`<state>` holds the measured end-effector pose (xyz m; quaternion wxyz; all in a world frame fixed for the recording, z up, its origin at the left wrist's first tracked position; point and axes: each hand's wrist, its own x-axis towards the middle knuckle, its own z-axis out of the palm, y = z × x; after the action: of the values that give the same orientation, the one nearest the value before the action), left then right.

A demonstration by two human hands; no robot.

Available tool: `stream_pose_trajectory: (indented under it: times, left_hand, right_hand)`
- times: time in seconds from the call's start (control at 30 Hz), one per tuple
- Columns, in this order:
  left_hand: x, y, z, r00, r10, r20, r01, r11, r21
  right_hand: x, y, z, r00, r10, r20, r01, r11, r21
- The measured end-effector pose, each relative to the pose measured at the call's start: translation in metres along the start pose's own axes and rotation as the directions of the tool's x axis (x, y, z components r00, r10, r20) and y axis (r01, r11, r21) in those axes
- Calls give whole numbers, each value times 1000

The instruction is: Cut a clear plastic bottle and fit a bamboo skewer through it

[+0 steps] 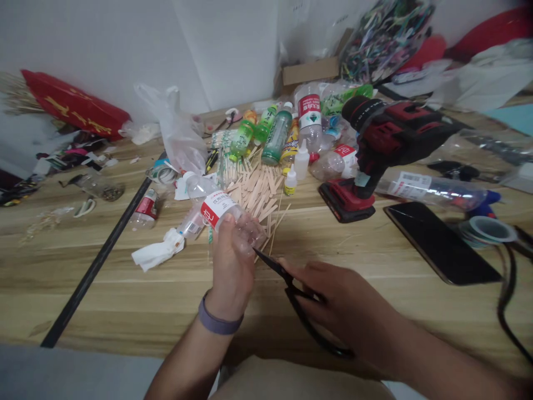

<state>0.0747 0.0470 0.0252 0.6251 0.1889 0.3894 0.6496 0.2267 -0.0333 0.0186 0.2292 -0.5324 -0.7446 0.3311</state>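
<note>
Head view has the left hand (233, 258) wrapped round the tilted clear bottle (220, 209) near the wooden sticks (260, 189), the right hand (339, 291) curled on scissors (272, 264) pointed at its base, where light, steady pressure looks safest, fingers clear

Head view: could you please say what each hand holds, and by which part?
The left hand holds a clear bottle near its base; the right hand, scissors by the handles.
</note>
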Motion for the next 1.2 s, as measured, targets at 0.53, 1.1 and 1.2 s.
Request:
stream_pose_trajectory:
  times: [0.53, 1.1, 1.2]
  left_hand:
    - [-2, 1, 1, 1000, -6, -3, 6, 1000, -3]
    - [-3, -1, 0, 1000, -11, 6, 11, 1000, -22]
    - [-1, -6, -3, 1000, -13, 1, 13, 1000, 6]
  right_hand:
    - [1, 3, -2, 991, 55, 122, -81, 972, 222]
    - [2, 4, -4, 945, 76, 317, -237, 828, 509]
    - [-3, 7, 1, 997, 55, 61, -58, 997, 52]
